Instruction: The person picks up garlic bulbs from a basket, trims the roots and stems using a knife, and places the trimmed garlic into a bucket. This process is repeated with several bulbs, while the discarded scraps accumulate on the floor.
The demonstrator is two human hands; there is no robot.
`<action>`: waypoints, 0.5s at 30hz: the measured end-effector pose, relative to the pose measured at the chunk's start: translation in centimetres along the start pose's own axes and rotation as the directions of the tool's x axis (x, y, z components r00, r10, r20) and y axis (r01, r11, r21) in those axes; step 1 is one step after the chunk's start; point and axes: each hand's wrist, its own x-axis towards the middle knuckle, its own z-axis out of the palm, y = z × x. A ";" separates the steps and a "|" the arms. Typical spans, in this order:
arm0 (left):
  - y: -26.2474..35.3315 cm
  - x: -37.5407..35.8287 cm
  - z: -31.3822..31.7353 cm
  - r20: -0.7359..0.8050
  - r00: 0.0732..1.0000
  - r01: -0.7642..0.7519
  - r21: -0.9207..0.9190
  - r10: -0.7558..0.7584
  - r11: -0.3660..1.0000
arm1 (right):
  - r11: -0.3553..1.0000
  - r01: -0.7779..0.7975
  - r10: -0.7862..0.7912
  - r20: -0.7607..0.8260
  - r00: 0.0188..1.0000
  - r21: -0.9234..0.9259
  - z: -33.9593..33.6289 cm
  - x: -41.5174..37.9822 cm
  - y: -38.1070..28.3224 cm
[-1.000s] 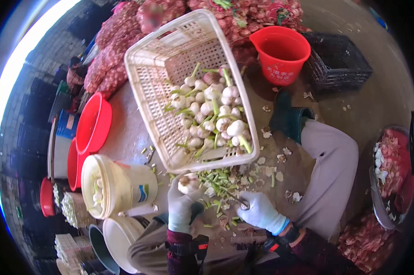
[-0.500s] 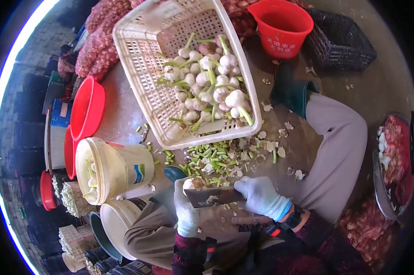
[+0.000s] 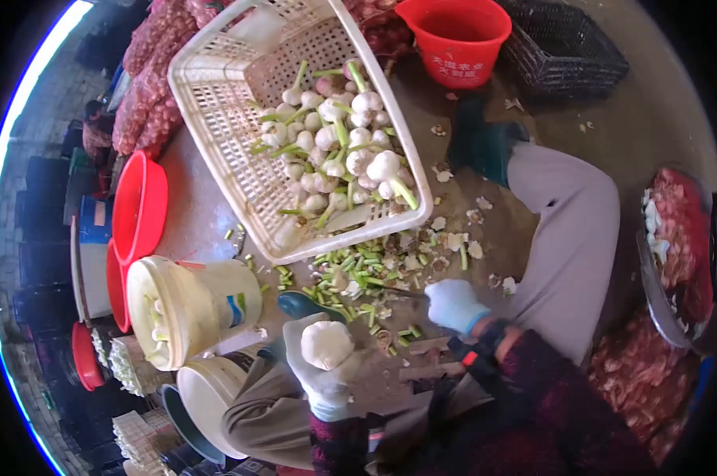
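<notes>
A white garlic bulb [image 3: 326, 344] rests in my gloved left hand [image 3: 316, 385], with the fingers curled around its side. My gloved right hand [image 3: 456, 306] is closed around a knife [image 3: 403, 293], whose dark blade points left and shows nearly edge-on; the handle is hidden in the glove. Blade and bulb are apart. Beyond the hands, a white plastic crate [image 3: 350, 240] holds many garlic bulbs with green stems [image 3: 326, 136]. Cut green stem pieces [image 3: 358, 266] and papery skins lie on the floor between the crate and my hands.
A cream bucket [image 3: 215, 305] with garlic inside stands at left, beside red basins [image 3: 142, 198] and a second white bucket [image 3: 203, 397]. A red bucket [image 3: 460, 51] and a black crate [image 3: 565, 59] stand at the back. Mesh sacks [image 3: 148, 103] and a metal pan [image 3: 660, 301] lie at the sides.
The knife has moved away from the bulb to the right and turned from broadside to nearly edge-on. My left hand has lowered and turned, showing the bulb's round face.
</notes>
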 end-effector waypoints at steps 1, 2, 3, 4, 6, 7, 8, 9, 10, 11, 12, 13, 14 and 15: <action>-0.1 0.6 -0.1 -0.049 0.999 -0.003 -0.071 0.000 0.997 | 0.995 -0.008 0.016 -0.085 0.996 0.096 -1.2 0.0 -1.3; -0.6 0.6 -0.2 -0.103 0.994 0.006 -0.151 -0.022 0.989 | 0.983 -0.011 0.038 -0.148 0.988 0.184 -2.1 -1.0 -2.6; -1.7 0.8 -0.4 -0.089 0.994 0.050 -0.083 -0.058 0.995 | 0.958 0.034 0.025 -0.201 0.979 0.285 -2.4 -1.7 -3.4; -3.1 1.6 -0.6 -0.075 0.994 0.082 -0.013 -0.083 0.997 | 0.961 0.018 0.024 -0.146 0.989 0.276 -2.6 -2.2 -3.8; -3.7 1.8 -0.6 -0.050 0.999 0.011 0.375 0.008 0.927 | 0.956 0.008 0.016 -0.078 0.997 0.294 -2.2 -3.0 -4.1; -3.0 1.9 0.1 -0.079 0.989 0.133 0.078 -0.127 0.988 | 0.935 -0.010 0.034 -0.060 0.998 0.354 -2.1 -3.2 -4.4; -2.7 2.0 0.6 -0.065 0.961 0.250 -0.221 -0.270 0.943 | 0.929 -0.021 0.040 -0.046 0.998 0.369 -2.0 -3.4 -4.8; -3.8 2.3 0.7 -0.069 0.949 0.243 -0.462 -0.308 0.853 | 0.846 0.027 0.060 -0.145 0.988 0.532 -2.1 -3.5 -5.4; -4.6 2.6 1.0 -0.056 0.947 0.259 -0.456 -0.318 0.851 | 0.741 0.089 0.102 -0.243 0.965 0.665 -2.7 -3.6 -6.1; -5.4 2.8 1.3 -0.010 0.959 0.215 -0.628 -0.284 0.748 | 0.673 0.206 0.109 -0.371 0.922 0.710 -3.2 -3.5 -6.9; -6.0 3.0 1.7 0.024 0.970 0.172 -0.775 -0.244 0.608 | 0.601 0.326 0.127 -0.490 0.862 0.729 -3.5 -3.3 -7.5; -6.2 3.2 2.1 0.083 0.976 0.177 -0.843 -0.203 0.508 | 0.596 0.414 0.070 -0.559 0.827 0.687 -3.7 -3.1 -7.7; -6.6 3.2 3.0 0.089 0.972 0.189 -0.843 -0.216 0.503 | 0.587 0.498 0.012 -0.622 0.783 0.638 -3.8 -3.0 -7.7; -7.0 2.7 4.0 -0.005 0.976 0.164 -0.644 -0.218 0.747 | 0.687 0.391 0.001 -0.539 0.842 0.613 -2.4 -2.1 -7.5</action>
